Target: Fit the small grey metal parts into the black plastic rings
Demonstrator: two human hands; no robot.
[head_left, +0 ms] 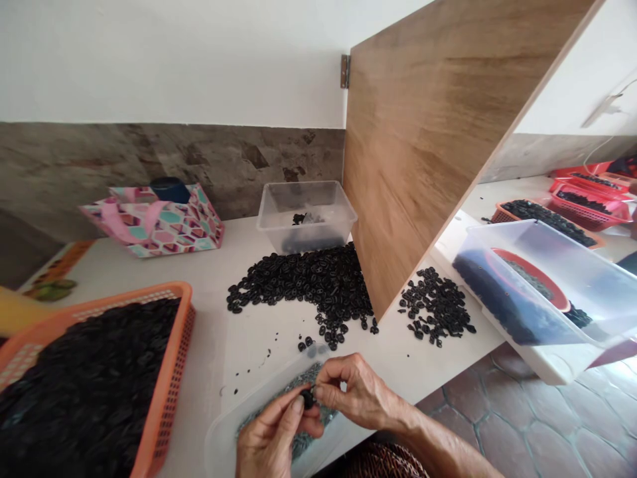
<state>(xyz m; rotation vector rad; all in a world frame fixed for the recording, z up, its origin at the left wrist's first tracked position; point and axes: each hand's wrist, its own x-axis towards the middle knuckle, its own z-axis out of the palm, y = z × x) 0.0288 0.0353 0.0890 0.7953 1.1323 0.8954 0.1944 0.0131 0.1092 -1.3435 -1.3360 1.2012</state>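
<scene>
Clock positions are read from the two hands as dial center, with 12 pointing to the wall.

1. Tabletop (209, 338): white, carries the items below except where noted.
2. Wooden panel (423, 119): upright, at 1 o'clock; a hinge (345, 71) joins its far edge to the wall.
3. Orange basket (187, 318): at 9 o'clock, heaped with black parts.
4. Large clear bin (592, 249): at 2 o'clock, beyond the panel; it contains a red dish (560, 303) and dark parts. Its support is not fully visible.
5. Clear tray (219, 435): directly beneath the hands, containing small metal pieces (301, 447).
6. Main pile (308, 275) of black parts: loose, at 12 o'clock.
7. Patterned bag (184, 229): between 10 and 11 o'clock, against the wall.
8. Rear clear bin (279, 226): at 12 o'clock, behind the main pile, beside the panel.
9. Small pile (440, 309) of black parts: at 2 o'clock, on the panel's near side.
10. Left hand (276, 428): thumb and forefinger closed on one black piece; remaining fingers curled below.
11. Right hand (348, 392): thumb and forefinger pinched at the 3 o'clock edge of that piece; whether a separate part is also gripped cannot be determined.
12. Black piece (307, 398): between both sets of fingertips, above the tray.
</scene>
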